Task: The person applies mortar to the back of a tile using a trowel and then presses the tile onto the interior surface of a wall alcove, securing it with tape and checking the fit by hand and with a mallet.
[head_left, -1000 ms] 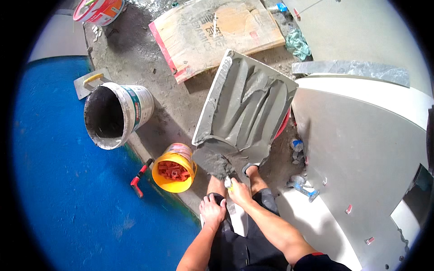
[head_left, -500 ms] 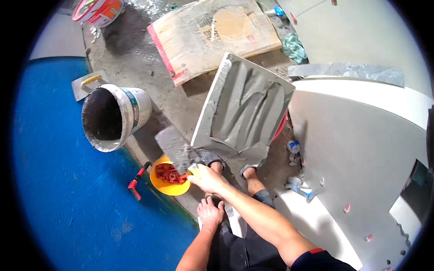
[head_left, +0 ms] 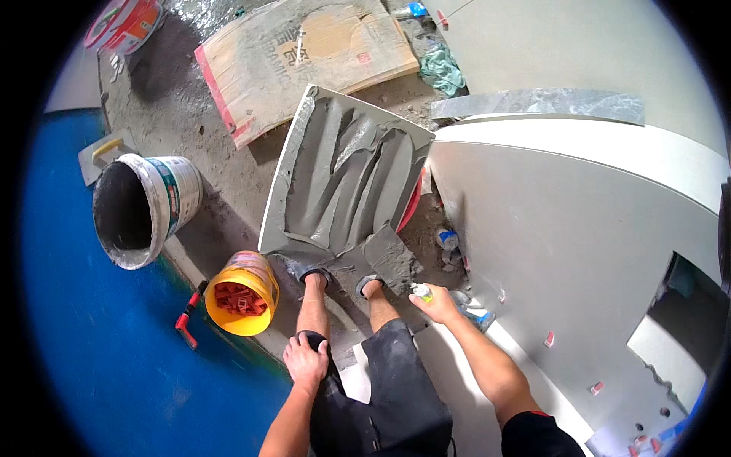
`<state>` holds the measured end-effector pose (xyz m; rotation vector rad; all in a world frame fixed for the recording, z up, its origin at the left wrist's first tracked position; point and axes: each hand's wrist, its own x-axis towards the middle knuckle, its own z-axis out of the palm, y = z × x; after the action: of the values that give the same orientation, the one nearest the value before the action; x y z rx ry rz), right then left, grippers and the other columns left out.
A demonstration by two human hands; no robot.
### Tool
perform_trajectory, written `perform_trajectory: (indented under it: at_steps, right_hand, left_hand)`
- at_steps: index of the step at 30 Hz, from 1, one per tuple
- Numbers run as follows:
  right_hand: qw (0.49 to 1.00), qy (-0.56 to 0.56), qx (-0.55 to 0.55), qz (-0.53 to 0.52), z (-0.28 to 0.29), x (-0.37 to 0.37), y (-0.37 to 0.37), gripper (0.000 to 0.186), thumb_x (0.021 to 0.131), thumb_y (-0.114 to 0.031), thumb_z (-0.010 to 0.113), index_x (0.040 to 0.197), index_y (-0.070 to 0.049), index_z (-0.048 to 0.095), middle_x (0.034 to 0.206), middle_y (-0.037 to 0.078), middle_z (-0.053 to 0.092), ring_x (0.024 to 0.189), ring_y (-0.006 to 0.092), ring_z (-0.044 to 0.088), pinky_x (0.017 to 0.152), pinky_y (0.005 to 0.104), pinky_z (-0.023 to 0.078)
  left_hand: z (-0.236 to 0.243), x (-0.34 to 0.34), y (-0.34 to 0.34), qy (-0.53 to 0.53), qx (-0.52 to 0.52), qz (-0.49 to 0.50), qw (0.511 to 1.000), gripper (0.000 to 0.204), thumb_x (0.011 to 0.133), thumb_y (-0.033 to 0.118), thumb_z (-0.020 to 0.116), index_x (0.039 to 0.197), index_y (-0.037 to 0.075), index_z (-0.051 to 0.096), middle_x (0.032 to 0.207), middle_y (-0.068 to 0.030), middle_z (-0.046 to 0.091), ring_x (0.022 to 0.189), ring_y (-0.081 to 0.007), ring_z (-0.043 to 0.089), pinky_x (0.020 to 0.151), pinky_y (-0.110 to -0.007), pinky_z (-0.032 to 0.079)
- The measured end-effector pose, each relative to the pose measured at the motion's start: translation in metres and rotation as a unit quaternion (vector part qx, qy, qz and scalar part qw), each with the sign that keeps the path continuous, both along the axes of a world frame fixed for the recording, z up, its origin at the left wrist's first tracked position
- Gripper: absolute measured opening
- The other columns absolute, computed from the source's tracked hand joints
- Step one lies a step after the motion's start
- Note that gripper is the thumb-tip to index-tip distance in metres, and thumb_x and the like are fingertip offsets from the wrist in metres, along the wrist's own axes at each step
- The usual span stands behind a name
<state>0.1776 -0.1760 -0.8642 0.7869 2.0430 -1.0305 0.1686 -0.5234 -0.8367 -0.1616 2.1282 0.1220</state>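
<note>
Mid-buttering: your right hand (head_left: pixel 435 302) grips trowel (head_left: pixel 390 260) at tile (head_left: pixel 346 179) 6 o'clock, left hand (head_left: pixel 306 359) flat on knee; next, comb adhesive evenly.

tile (head_left: pixel 346 183) lying ahead of feet | trowel (head_left: pixel 390 259) resting on tile's near edge | buckets (head_left: pixel 145 209) sitting left | board (head_left: pixel 304 57) lying behind

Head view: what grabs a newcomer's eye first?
The big tile at centre, its face combed with grey mortar, and the right hand holding a mortar-loaded trowel at its lower edge. Left of it, a yellow bucket of red clips and a grey mortar bucket on the blue floor.
</note>
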Motion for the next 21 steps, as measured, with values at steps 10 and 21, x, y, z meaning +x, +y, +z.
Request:
perform_trajectory:
  at_steps: [10, 21]
  right_hand:
    - [0.996, -0.010, 0.060, 0.060, -0.002, 0.064, 0.037, 0.025, 0.078, -0.026, 0.070, 0.094, -0.006, 0.065, 0.084, 0.021, 0.067, 0.084, 0.0422, 0.064, 0.070, 0.0474, 0.052]
    - [0.996, 0.078, -0.029, -0.006, -0.069, -0.011, 0.016, 0.026, 0.077, -0.023, 0.070, 0.095, -0.005, 0.065, 0.087, 0.022, 0.067, 0.087, 0.0417, 0.064, 0.070, 0.0465, 0.051]
  left_hand:
    - [-0.001, 0.013, 0.013, 0.009, -0.032, -0.027, 0.999, 0.061, 0.083, 0.049, 0.064, 0.122, 0.002, 0.055, 0.111, -0.0181, 0.057, 0.106, -0.0362, 0.056, 0.095, -0.046, 0.042]
    - [-0.003, 0.012, 0.030, -0.002, -0.043, -0.041, 0.998, 0.062, 0.085, 0.050, 0.062, 0.123, 0.003, 0.055, 0.111, -0.0179, 0.057, 0.107, -0.0359, 0.056, 0.096, -0.045, 0.042]
